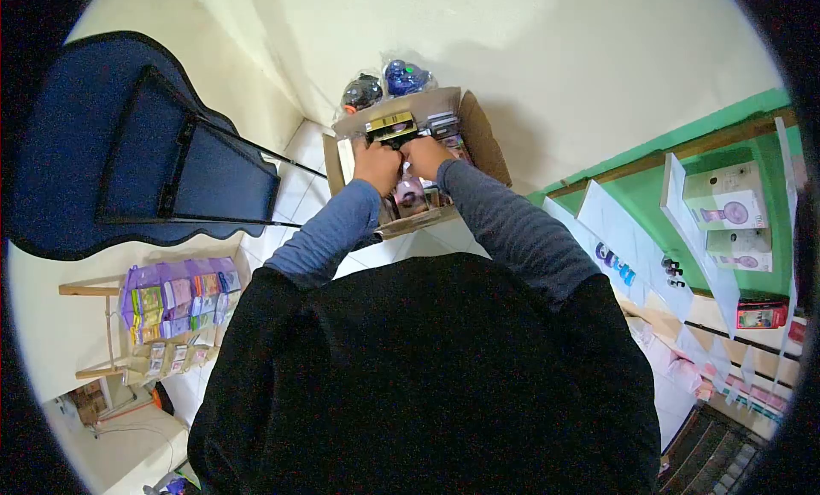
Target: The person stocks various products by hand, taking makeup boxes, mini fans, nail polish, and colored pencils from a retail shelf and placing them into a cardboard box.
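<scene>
Both my hands are inside an open cardboard box (pixel 485 145) filled with small packaged goods. My left hand (pixel 378 165) is closed, knuckles up, over the middle of the contents. Close beside it, my right hand (pixel 425 156) is closed too, its fingertips pointing toward the left hand. Whatever the fingers hold is hidden beneath them. A gold and black carton (pixel 390 126) lies just beyond the hands. Nearer to me is a pinkish package (pixel 411 198) with a picture on it. Small dark boxes (pixel 442 123) are stacked at the far right of the carton's inside.
Behind the box sit two plastic-wrapped round items, one black (pixel 362 92) and one blue (pixel 406 76). A dark blue wavy-edged board (pixel 77 145) with a stand is at left, above a purple pocket organizer (pixel 178 294). White shelves (pixel 628 234) at right hold fan boxes (pixel 726 200).
</scene>
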### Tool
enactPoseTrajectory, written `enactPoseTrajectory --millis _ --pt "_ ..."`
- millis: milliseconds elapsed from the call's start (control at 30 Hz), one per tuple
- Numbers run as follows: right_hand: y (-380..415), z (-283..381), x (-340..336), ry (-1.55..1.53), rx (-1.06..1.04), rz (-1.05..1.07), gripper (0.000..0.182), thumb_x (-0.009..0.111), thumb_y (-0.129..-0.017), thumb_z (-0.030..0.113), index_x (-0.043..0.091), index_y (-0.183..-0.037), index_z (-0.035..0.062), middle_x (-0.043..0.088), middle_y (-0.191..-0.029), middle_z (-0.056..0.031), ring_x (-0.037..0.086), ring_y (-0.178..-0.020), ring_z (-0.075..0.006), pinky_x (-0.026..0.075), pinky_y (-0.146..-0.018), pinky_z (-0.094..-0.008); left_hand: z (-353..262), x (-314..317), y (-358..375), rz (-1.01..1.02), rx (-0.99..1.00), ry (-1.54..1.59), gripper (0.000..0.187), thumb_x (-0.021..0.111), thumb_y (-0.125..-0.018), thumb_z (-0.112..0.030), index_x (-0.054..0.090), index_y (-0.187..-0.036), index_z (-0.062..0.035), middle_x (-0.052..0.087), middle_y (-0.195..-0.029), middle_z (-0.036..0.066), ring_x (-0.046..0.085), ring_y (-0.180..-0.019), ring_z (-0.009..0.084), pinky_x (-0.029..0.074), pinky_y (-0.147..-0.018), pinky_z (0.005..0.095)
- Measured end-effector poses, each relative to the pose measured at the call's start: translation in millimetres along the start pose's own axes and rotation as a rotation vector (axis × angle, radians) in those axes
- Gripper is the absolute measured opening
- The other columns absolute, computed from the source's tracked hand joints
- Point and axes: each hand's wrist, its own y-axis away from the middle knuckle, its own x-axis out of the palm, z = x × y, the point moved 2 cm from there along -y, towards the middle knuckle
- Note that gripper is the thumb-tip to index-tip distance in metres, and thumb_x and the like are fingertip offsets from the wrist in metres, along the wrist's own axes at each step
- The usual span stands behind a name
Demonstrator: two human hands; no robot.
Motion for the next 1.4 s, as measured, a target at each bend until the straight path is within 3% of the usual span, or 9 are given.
enactPoseTrajectory --millis 100,500,633,867,1000,1133,1200,1267,1400 --pt "4 1 -2 -0.091 0.016 -0.005 0.022 0.066 -0.061 0.008 0.065 -0.082 0.0038 0.066 -0.078 -0.0152 0.065 -0.076 -0.0314 0.052 -0.070 -0.0387 -1 -4 0 0.042 -0.011 0.014 0.012 0.059 -0.072 -0.014 0.068 -0.080 -0.0144 0.066 -0.082 0.005 0.061 -0.089 0.0233 0.037 -0.082 0.0470" --pt "32 13 -43 -0.217 0.019 -0.035 0.026 0.066 -0.072 0.013 0.063 -0.095 0.0024 0.066 -0.088 -0.0166 0.065 -0.084 -0.0287 0.051 -0.076 -0.0363 0 -23 4 0.078 -0.071 0.076 0.018 0.065 -0.070 -0.019 0.066 -0.086 -0.0129 0.065 -0.086 0.008 0.061 -0.090 0.0274 0.041 -0.077 0.0461" --pt "87 22 -95 -0.452 -0.016 -0.252 0.028 0.066 -0.078 0.016 0.063 -0.101 0.0007 0.067 -0.087 -0.0138 0.065 -0.081 -0.0217 0.051 -0.076 -0.0316 -22 -91 27 -0.077 -0.070 0.200 0.034 0.074 -0.066 -0.031 0.065 -0.091 -0.0098 0.063 -0.092 0.010 0.059 -0.094 0.0274 0.042 -0.077 0.0430" --pt "250 -28 -141 -0.687 0.328 -0.635 0.023 0.066 -0.081 0.020 0.064 -0.098 0.0029 0.068 -0.089 -0.0098 0.064 -0.077 -0.0158 0.051 -0.072 -0.0294 -92 -142 40 -0.316 0.201 0.559 0.024 0.073 -0.069 -0.021 0.063 -0.085 -0.0048 0.064 -0.084 0.012 0.060 -0.078 0.0291 0.045 -0.069 0.0380" --pt "351 -75 -143 -0.553 0.580 -0.831 0.021 0.065 -0.083 0.017 0.064 -0.099 0.0041 0.067 -0.089 -0.0083 0.064 -0.077 -0.0163 0.051 -0.070 -0.0271 -146 -145 31 -0.311 0.339 0.596 0.022 0.073 -0.069 -0.017 0.064 -0.082 -0.0008 0.064 -0.080 0.016 0.061 -0.071 0.0313 0.048 -0.066 0.0355" --pt "455 -126 -131 -0.338 0.742 -1.090 0.022 0.065 -0.080 0.010 0.063 -0.101 0.0033 0.066 -0.091 -0.0085 0.063 -0.074 -0.0158 0.050 -0.067 -0.0285 -194 -140 23 -0.159 0.429 0.662 0.022 0.071 -0.071 -0.022 0.065 -0.082 -0.0037 0.064 -0.087 0.013 0.059 -0.083 0.0310 0.044 -0.073 0.0406" --pt "499 -131 -137 -0.184 0.959 -1.223 0.024 0.066 -0.078 0.016 0.064 -0.099 0.0056 0.064 -0.096 -0.0139 0.064 -0.080 -0.0261 0.050 -0.071 -0.0339 -217 -137 21 -0.206 0.519 0.641 0.022 0.071 -0.070 -0.021 0.065 -0.083 -0.0044 0.064 -0.087 0.013 0.058 -0.084 0.0316 0.044 -0.073 0.0402" --pt "538 -148 -138 0.209 1.027 -1.179 0.031 0.062 -0.076 0.011 0.059 -0.107 0.0049 0.061 -0.099 -0.0177 0.058 -0.089 -0.0351 0.047 -0.081 -0.0399 -239 -138 21 -0.195 0.552 0.625 0.023 0.071 -0.071 -0.022 0.064 -0.084 -0.0050 0.063 -0.089 0.012 0.058 -0.086 0.0315 0.043 -0.075 0.0402" --pt "569 -175 -150 0.368 1.055 -1.119 0.031 0.059 -0.078 0.009 0.059 -0.109 0.0069 0.060 -0.105 -0.0157 0.058 -0.091 -0.0354 0.047 -0.082 -0.0406 -270 -129 21 -0.173 0.573 0.638 0.024 0.071 -0.071 -0.023 0.064 -0.087 -0.0072 0.063 -0.093 0.009 0.056 -0.092 0.0302 0.040 -0.082 0.0420"
